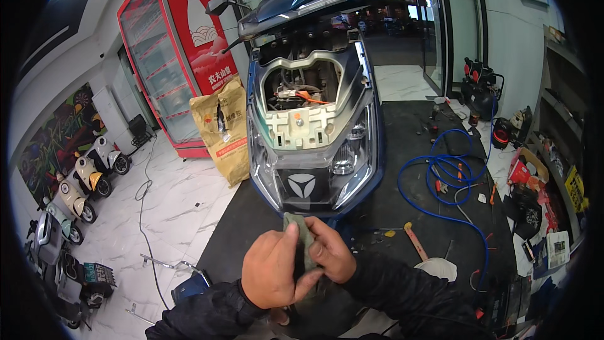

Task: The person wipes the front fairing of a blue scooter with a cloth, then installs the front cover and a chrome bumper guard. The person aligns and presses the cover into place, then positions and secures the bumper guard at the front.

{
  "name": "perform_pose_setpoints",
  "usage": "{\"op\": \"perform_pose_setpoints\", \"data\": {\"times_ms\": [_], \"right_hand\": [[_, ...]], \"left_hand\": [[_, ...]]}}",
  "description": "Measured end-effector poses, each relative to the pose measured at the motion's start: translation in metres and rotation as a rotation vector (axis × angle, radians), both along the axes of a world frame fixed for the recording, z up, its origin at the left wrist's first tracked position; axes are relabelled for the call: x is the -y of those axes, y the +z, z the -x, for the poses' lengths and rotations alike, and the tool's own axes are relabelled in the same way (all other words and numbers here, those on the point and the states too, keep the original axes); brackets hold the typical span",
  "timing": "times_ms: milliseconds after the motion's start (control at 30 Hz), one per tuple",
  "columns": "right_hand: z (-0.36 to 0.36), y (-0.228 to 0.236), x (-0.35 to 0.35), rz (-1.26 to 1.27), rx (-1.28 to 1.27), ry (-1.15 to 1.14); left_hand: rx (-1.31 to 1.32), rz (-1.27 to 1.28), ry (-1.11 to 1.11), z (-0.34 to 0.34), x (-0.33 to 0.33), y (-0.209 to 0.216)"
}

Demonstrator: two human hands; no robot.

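Both my hands are raised before the blue electric scooter [314, 157], close together. Between them is a crumpled grey-green rag [307, 239]. My left hand [267, 267] is closed on it, thumb up along its edge. My right hand [332, 252] grips it from the other side, with its fingers curled. The rag's lower part is mostly hidden behind my hands. On the scooter the front cover is off, and an opening in the pale inner frame shows wiring with an orange cable [311, 98]. The clear headlight lens [355, 179] and a dark badge panel [303, 187] face me.
Coiled blue air hose [402, 192] and scattered tools lie on the dark mat [384, 264] at right, near a hammer-like tool [415, 242]. A yellow sack [223, 129] leans by a red drinks fridge [157, 56]. Several parked scooters [75, 204] line the left.
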State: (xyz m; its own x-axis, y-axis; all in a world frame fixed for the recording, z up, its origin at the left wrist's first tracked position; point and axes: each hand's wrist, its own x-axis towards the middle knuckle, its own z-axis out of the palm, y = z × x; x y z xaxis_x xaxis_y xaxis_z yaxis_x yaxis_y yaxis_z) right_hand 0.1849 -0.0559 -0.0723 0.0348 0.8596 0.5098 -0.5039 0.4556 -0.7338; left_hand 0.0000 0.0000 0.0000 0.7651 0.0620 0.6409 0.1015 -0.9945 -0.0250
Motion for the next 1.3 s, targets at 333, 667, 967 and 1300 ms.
{"op": "perform_pose_setpoints", "data": {"times_ms": [333,667,967,1300], "right_hand": [[-0.056,0.025,0.017,-0.063,0.035,-0.551],[-0.166,0.083,0.018,0.053,0.300,-0.919],[-0.293,0.187,-0.051,0.074,1.113,-1.445],[-0.294,0.234,-0.109,-0.029,1.896,-1.488]], "left_hand": [[0.110,0.115,-0.322,-0.085,-0.016,-0.005],[0.252,0.060,-0.264,-0.129,-0.091,-0.024],[0.179,-0.112,-0.253,-0.132,-0.116,-0.064],[0.183,-0.103,-0.285,-0.132,-0.116,-0.059]]}}
